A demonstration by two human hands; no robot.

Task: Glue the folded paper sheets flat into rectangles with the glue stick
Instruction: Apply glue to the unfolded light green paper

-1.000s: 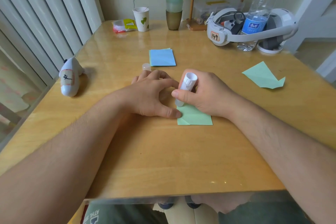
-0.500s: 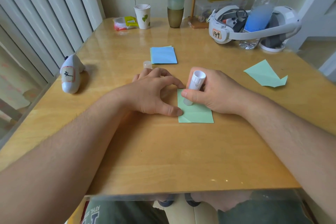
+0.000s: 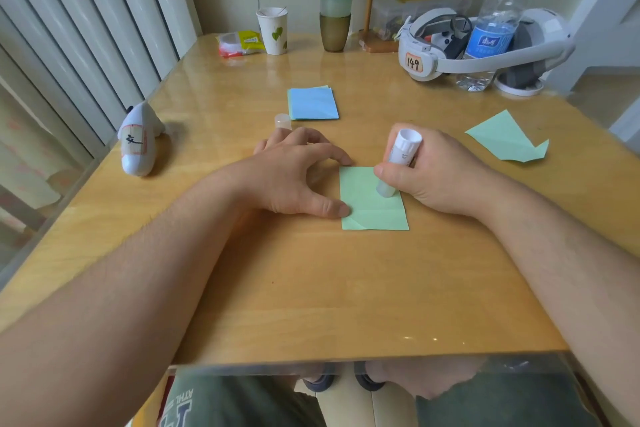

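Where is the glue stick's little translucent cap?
The small translucent plastic cap stands on the wooden table, just beyond the left hand, beside the blue folded papers.

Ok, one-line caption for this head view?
Right hand presses glue stick onto green folded paper; left hand steadies it.

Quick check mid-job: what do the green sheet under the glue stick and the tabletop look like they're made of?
Green sheet: thin matte paper, judging by its sharp creases and folded corner. Glue stick: looks like white plastic with a ribbed end. Tabletop: light wood grain under a glossy clear layer, possibly glass or acrylic; reflections and a transparent front edge suggest it.
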